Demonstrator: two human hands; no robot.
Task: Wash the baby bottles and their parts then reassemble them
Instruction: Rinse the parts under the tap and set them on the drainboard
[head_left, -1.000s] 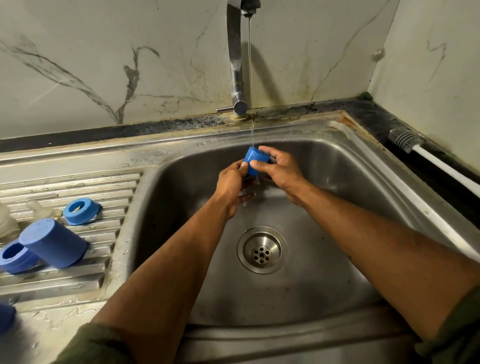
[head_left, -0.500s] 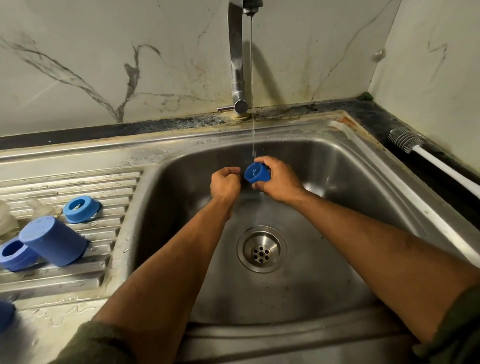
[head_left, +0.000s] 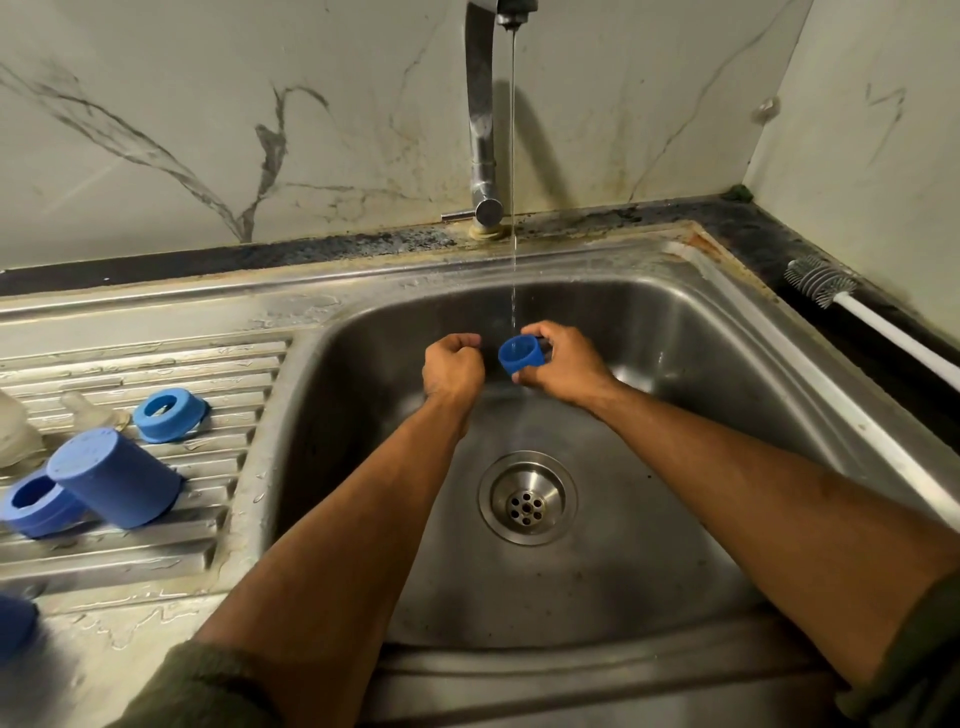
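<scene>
Head view. Sink (head_left: 727, 364), stainless, as landmark. Right hand (head_left: 563, 366) over the basin, below the tap (head_left: 480, 119); fingers and thumb curled round a blue bottle cap (head_left: 521, 354), open mouth tilted up and toward the left hand. Thin water stream (head_left: 513, 156) falling from the spout into the cap. Left hand (head_left: 452, 366) just beside the cap, not touching it; fingers curled into a loose fist, holding nothing visible. Drain strainer (head_left: 527, 498) at basin centre, nearer the camera than both hands.

Drainboard (head_left: 156, 358) left of the sink: blue screw ring (head_left: 167, 409) lying flat; larger blue cap (head_left: 111, 478) on its side, touching a second blue ring (head_left: 34, 503) at far left. Clear teat (head_left: 83, 405) behind the first ring; another clear part (head_left: 15, 431) at the frame edge, blurred, type unclear. Blue item (head_left: 15, 621) at lower left, cut off.

Right of the sink: bottle brush (head_left: 841, 296), grey bristles, white handle, on the dark counter.
</scene>
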